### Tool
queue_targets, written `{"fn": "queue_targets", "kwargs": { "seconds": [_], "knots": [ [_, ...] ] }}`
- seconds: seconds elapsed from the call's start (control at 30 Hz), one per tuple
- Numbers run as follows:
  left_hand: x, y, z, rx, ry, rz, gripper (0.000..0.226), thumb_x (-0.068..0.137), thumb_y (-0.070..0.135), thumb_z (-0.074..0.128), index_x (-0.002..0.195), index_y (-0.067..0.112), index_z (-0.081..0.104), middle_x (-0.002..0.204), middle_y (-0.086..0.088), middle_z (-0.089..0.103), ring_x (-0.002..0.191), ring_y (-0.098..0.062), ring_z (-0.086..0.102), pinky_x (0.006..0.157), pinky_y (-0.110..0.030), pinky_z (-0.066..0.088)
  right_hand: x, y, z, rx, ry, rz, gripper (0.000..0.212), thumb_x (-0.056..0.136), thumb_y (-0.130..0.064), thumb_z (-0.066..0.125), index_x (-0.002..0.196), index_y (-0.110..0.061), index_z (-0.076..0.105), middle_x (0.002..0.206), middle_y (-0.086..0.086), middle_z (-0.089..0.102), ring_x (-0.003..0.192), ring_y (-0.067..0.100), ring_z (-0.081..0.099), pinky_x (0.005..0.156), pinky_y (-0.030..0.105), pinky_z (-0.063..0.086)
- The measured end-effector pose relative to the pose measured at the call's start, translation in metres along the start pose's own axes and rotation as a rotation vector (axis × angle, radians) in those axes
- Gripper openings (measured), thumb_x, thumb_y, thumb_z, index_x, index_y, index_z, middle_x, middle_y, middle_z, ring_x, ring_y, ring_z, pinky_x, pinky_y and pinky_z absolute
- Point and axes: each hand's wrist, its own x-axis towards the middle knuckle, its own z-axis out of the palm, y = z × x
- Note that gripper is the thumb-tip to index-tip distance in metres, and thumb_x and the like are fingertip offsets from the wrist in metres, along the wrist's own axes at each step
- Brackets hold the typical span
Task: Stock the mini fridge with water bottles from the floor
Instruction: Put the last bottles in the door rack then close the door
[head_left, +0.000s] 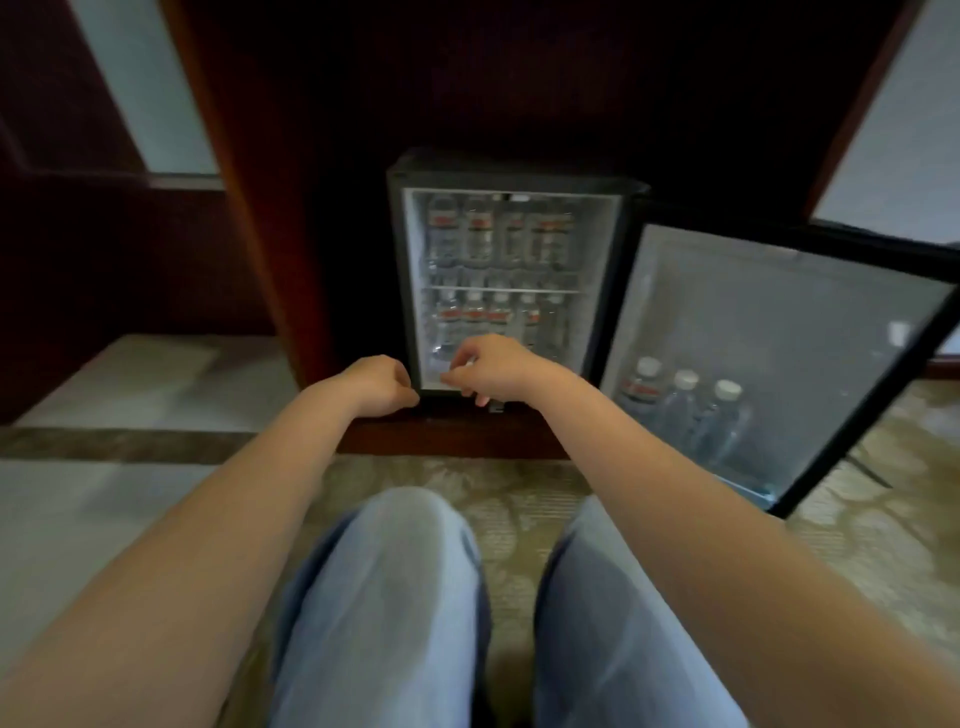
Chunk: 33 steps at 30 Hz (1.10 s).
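Observation:
The mini fridge (400, 270) stands open inside a dark wooden cabinet, lit from within. Several water bottles with red labels (485, 234) fill its upper shelf, and several more (470, 317) stand on the lower level. My right hand (498, 369) reaches into the bottom front of the fridge, its fingers curled round the top of a water bottle (440, 358) there. My left hand (382, 384) is a curled fist at the fridge's lower left corner, with nothing visible in it. Three bottles (680, 400) stand in the door's rack.
The fridge door (789, 332) swings wide open to the right, reaching out over the patterned carpet (519, 499). My knees in light jeans (395, 571) are right in front of the cabinet's wooden base (447, 436). A pale tiled floor (130, 379) lies to the left.

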Motion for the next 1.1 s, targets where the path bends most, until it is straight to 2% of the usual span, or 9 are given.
{"fn": "queue_targets", "kwargs": {
  "seconds": [0.07, 0.13, 0.23, 0.37, 0.5, 0.63, 0.8, 0.93, 1.1],
  "knots": [
    [-0.017, -0.037, -0.002, -0.108, 0.083, -0.067, 0.018, 0.089, 0.026, 0.061, 0.097, 0.011, 0.066, 0.105, -0.013, 0.067, 0.093, -0.026, 0.061, 0.078, -0.033, 0.047, 0.005, -0.034, 0.024, -0.019, -0.026, -0.068, 0.032, 0.095, -0.035, 0.055, 0.116, -0.010, 0.058, 0.102, 0.011, 0.069, 0.083, 0.023, 0.067, 0.078, 0.034, 0.052],
    [-0.034, -0.071, 0.001, -0.215, 0.146, -0.143, 0.020, 0.089, 0.020, 0.062, 0.101, 0.005, 0.068, 0.103, -0.018, 0.068, 0.095, -0.029, 0.062, 0.082, -0.036, 0.048, 0.009, -0.065, 0.054, -0.023, -0.052, -0.123, 0.027, 0.092, -0.035, 0.058, 0.108, -0.013, 0.060, 0.098, 0.012, 0.070, 0.084, 0.025, 0.068, 0.085, 0.041, 0.055],
    [-0.058, -0.121, 0.012, -0.264, 0.204, -0.259, 0.022, 0.090, 0.016, 0.057, 0.100, 0.000, 0.068, 0.092, -0.019, 0.065, 0.085, -0.027, 0.058, 0.073, -0.033, 0.042, 0.015, -0.104, 0.105, -0.068, -0.098, -0.211, 0.026, 0.088, -0.033, 0.061, 0.098, -0.010, 0.064, 0.096, 0.013, 0.070, 0.085, 0.028, 0.068, 0.083, 0.043, 0.056],
    [-0.100, -0.189, 0.039, -0.234, 0.297, -0.422, 0.024, 0.091, 0.023, 0.055, 0.102, 0.006, 0.068, 0.109, -0.017, 0.067, 0.105, -0.033, 0.059, 0.083, -0.033, 0.044, 0.013, -0.140, 0.175, -0.185, -0.233, -0.286, 0.036, 0.088, -0.035, 0.061, 0.105, -0.004, 0.067, 0.109, 0.016, 0.067, 0.099, 0.031, 0.062, 0.087, 0.044, 0.051],
    [-0.156, -0.248, 0.086, -0.316, 0.373, -0.593, 0.025, 0.087, 0.024, 0.057, 0.105, 0.008, 0.066, 0.112, -0.014, 0.066, 0.107, -0.030, 0.058, 0.085, -0.032, 0.044, 0.004, -0.158, 0.239, -0.282, -0.338, -0.361, 0.035, 0.091, -0.039, 0.058, 0.105, -0.008, 0.068, 0.109, 0.009, 0.067, 0.099, 0.024, 0.062, 0.085, 0.033, 0.049],
    [-0.211, -0.288, 0.129, -0.416, 0.449, -0.789, 0.029, 0.089, 0.025, 0.056, 0.113, 0.010, 0.063, 0.115, -0.011, 0.064, 0.105, -0.028, 0.059, 0.086, -0.033, 0.047, -0.010, -0.174, 0.292, -0.291, -0.446, -0.392, 0.034, 0.091, -0.036, 0.058, 0.108, -0.008, 0.064, 0.108, 0.009, 0.066, 0.092, 0.025, 0.064, 0.087, 0.042, 0.053],
    [-0.273, -0.335, 0.165, -0.446, 0.546, -0.984, 0.038, 0.090, 0.024, 0.055, 0.126, 0.010, 0.056, 0.125, -0.009, 0.059, 0.111, -0.027, 0.056, 0.090, -0.034, 0.046, -0.032, -0.185, 0.340, -0.383, -0.548, -0.461, 0.033, 0.093, -0.034, 0.056, 0.116, -0.011, 0.059, 0.112, 0.006, 0.062, 0.095, 0.022, 0.060, 0.080, 0.034, 0.051],
    [-0.316, -0.371, 0.184, -0.294, 0.496, -1.094, 0.049, 0.090, 0.026, 0.056, 0.135, 0.010, 0.045, 0.140, -0.010, 0.045, 0.125, -0.029, 0.043, 0.100, -0.042, 0.043, -0.042, -0.183, 0.360, -0.515, -0.654, -0.517, 0.034, 0.093, -0.033, 0.054, 0.120, -0.012, 0.057, 0.116, 0.006, 0.060, 0.099, 0.021, 0.057, 0.080, 0.032, 0.049],
    [-0.355, -0.418, 0.193, -0.202, 0.342, -1.300, 0.051, 0.088, 0.029, 0.056, 0.133, 0.010, 0.042, 0.143, -0.011, 0.035, 0.131, -0.031, 0.032, 0.102, -0.045, 0.037, -0.040, -0.168, 0.372, -0.476, -0.713, -0.488, 0.030, 0.093, -0.031, 0.057, 0.116, -0.012, 0.058, 0.113, 0.006, 0.059, 0.096, 0.019, 0.057, 0.081, 0.030, 0.050]
  ]
}}
